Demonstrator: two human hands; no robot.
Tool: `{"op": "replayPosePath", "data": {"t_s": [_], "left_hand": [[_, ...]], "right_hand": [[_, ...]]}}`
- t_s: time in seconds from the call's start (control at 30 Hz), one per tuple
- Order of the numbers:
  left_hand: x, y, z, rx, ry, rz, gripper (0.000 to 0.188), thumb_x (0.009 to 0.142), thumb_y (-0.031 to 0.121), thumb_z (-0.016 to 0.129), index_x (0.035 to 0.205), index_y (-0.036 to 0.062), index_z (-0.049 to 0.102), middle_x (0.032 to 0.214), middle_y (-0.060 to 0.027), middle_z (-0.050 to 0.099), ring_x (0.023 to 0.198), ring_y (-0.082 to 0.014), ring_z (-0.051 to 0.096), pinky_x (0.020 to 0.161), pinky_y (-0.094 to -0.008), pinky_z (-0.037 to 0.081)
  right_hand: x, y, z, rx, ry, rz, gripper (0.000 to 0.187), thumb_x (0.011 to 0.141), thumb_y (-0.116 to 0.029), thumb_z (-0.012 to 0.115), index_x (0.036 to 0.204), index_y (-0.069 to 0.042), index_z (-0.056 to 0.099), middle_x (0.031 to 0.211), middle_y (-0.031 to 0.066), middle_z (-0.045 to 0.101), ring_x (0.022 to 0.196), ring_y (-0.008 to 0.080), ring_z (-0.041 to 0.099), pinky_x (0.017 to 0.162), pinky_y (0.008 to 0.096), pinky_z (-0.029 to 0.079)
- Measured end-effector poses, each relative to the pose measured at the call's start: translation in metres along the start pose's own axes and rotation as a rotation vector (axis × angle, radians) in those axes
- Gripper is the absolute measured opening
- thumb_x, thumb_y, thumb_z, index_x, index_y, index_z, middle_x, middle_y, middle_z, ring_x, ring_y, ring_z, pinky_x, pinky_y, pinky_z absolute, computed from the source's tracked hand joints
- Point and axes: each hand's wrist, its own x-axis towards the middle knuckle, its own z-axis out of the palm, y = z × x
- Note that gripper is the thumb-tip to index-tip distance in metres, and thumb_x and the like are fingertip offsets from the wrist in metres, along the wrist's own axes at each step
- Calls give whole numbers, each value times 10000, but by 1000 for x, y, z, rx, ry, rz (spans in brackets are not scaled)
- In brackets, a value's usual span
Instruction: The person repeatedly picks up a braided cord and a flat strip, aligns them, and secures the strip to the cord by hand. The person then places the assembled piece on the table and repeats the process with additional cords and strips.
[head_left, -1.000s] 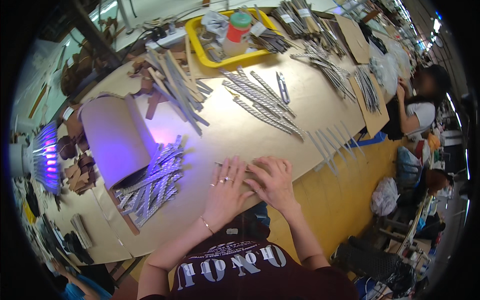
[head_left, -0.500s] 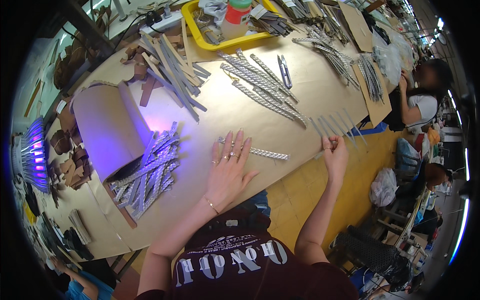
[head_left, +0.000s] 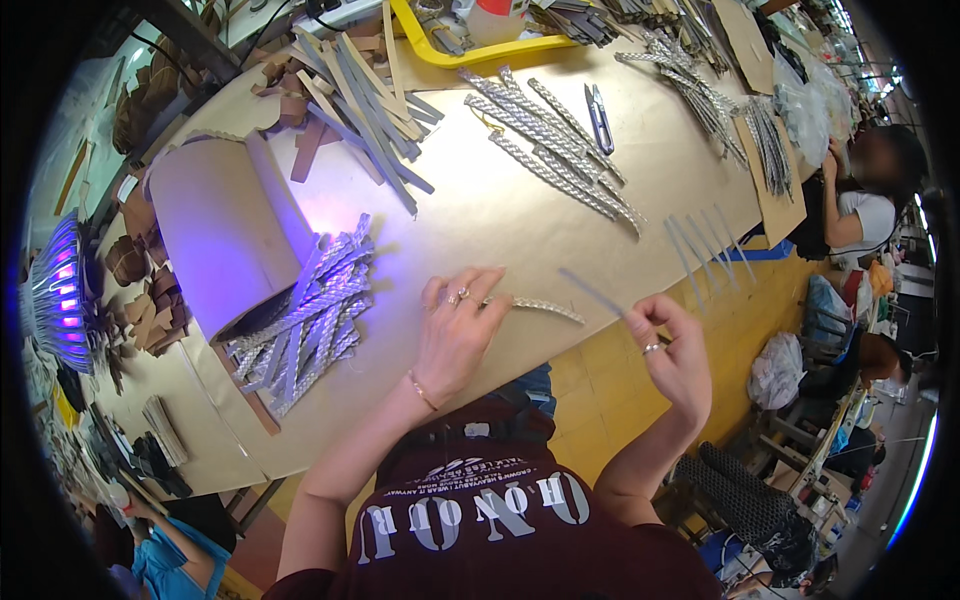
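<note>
My left hand (head_left: 460, 330) is curled over one end of a silver braided strip (head_left: 548, 307) near the table's front edge, fingers closed on it. The strip's other end pokes out to the right. Between thumb and fingertips, my right hand (head_left: 672, 350) pinches a thin grey strip (head_left: 592, 290), which points up and left above the braid. Several similar narrow grey strips (head_left: 708, 255) lie side by side at the table's edge, beyond my right hand. A loose bunch of silver braided strips (head_left: 545, 150) and a pair of thread snips (head_left: 599, 120) rest farther back.
A curved brown sheet (head_left: 225, 230) stands at left, with a heap of braided strips (head_left: 315, 320) at its mouth. Flat strips (head_left: 370, 110), a yellow tray (head_left: 430, 48) and a lit lamp (head_left: 62, 290) surround the work area. Another person (head_left: 855, 210) sits at right.
My right hand has picked up a grey strip from the row and carried it left toward the braid. My left hand has gone from lying flat to curling around the braid.
</note>
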Motion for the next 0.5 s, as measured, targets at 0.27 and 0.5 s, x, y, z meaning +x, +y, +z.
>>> {"op": "replayPosePath", "data": {"t_s": [0.27,0.5], "left_hand": [[-49,15,-18,97,-96,6,467,853,216,730,1291,103,610,1485,-168,462,1287,-316,502,1074,-469,316],[-55,16,-29,-373,90,-98,366,823,158,765,1165,72,671,1177,-122,670,995,-257,654,827,-354,476]], "right_hand": [[-4,1,21,90,-152,-13,176,921,-128,687,877,23,609,732,88,593,675,169,538,646,296,454],[-8,-9,31,54,-481,-111,188,907,-170,700,910,0,620,804,93,621,753,236,597,722,324,471]]}}
